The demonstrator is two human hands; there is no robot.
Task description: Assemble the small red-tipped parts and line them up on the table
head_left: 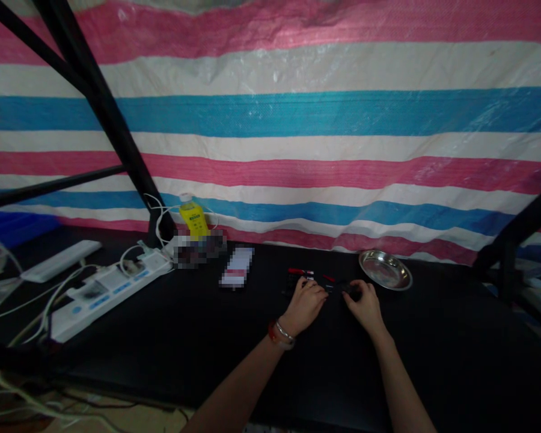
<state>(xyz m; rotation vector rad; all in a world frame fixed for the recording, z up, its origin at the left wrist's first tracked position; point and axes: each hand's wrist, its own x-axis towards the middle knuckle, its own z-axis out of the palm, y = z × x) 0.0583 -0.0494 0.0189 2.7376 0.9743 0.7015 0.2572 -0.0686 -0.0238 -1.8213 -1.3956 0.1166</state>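
My left hand [305,307], with bracelets at the wrist, rests low over the black table with its fingers curled together. Whatever may be under those fingers is hidden. Just beyond it lies a red-and-silver slim piece [300,272], and a small red piece [328,278] is a little to the right. Beside the left fingertips a small silvery piece [329,288] shows in part. To the right, thumb and fingers of my right hand [366,305] close around a small dark object [353,293], whose kind I cannot make out against the black surface.
A round metal dish [386,270] stands behind my right hand. Left of my hands lie a phone [237,267], a yellow bottle [193,218] and a white power strip [112,294] with cables. Black frame bars [103,114] and a striped sheet [297,144] bound the table.
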